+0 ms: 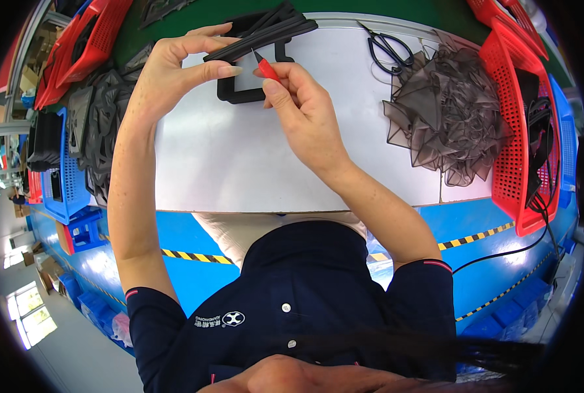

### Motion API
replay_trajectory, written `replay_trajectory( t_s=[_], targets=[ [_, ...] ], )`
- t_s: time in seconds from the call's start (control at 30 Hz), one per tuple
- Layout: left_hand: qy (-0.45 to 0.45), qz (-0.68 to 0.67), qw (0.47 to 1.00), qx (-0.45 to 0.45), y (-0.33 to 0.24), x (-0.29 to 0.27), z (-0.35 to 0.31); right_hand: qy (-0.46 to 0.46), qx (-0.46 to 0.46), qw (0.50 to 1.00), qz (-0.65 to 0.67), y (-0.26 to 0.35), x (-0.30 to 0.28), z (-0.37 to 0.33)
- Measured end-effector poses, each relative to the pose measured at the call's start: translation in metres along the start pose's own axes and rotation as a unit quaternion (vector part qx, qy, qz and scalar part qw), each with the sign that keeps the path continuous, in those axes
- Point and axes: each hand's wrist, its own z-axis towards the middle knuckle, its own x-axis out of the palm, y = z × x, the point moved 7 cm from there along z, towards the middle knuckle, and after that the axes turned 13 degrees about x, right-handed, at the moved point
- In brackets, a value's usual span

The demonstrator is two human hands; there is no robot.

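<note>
At the frame's upper centre, our left hand point(164, 72) pinches a black strip point(269, 38) while our right hand point(301, 111), just apart, grips a red pointed tool point(266, 68) that, if it slipped, could nick our nearby left thumb point(216, 71).

A long black strip point(263, 43) slants away rightward; a red-handled knife point(267, 68), pointed dark tip foremost, is held at its near edge.
</note>
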Motion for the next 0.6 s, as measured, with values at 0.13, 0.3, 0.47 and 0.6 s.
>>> replay_trajectory(
  t_s=[0.13,0.3,0.47,0.6],
  targets=[
    [0.001,-0.004,1.0,0.01,-0.007,0.007,0.006,-0.009,0.012,1.0,0.012,0.004,-0.015,-0.007],
    [0.004,-0.034,0.999,-0.003,-0.007,0.005,-0.001,-0.085,0.031,0.996,-0.011,0.026,-0.081,-0.043],
    [0.025,0.006,1.0,-0.008,0.0,0.008,-0.008,-0.213,0.28,0.864,-0.36,0.025,-0.218,-0.06],
    [0.034,0.032,0.999,-0.005,-0.003,0.007,-0.013,-0.19,0.299,0.849,-0.392,0.032,-0.245,-0.065]
  ],
)
